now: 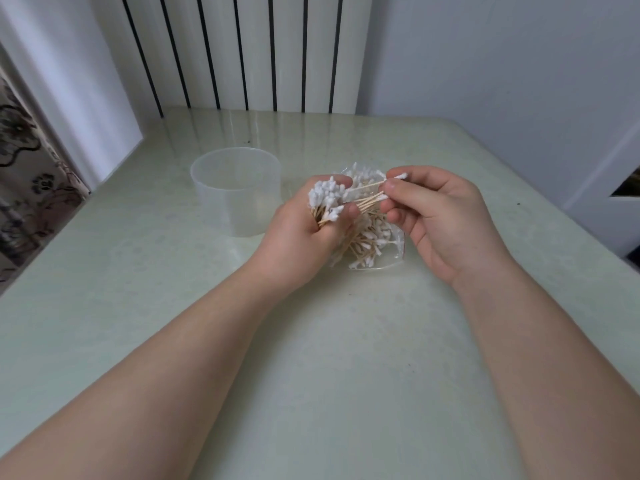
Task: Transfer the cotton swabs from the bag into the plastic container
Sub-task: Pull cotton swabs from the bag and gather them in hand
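"Gathering the cotton swabs point(327, 199) now?"
"Yes. My left hand point(304, 233) grips a bundle; my right hand point(436, 220) pinches a few more, just above the bag point(377, 244)."
"And the plastic container point(235, 192)?"
"Just beyond my left hand. Next, I think, I must lower the bundle in, upright."

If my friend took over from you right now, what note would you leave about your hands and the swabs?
Left hand: grips a bundle of cotton swabs, tips up.
Right hand: fingers pinch a few swabs near one end.
Bag: on the table under both hands, with many loose swabs in it.
Plastic container: upright, left of the hands, looks empty.
Done: some swabs gathered.
Left: put them in the container, then the rest.
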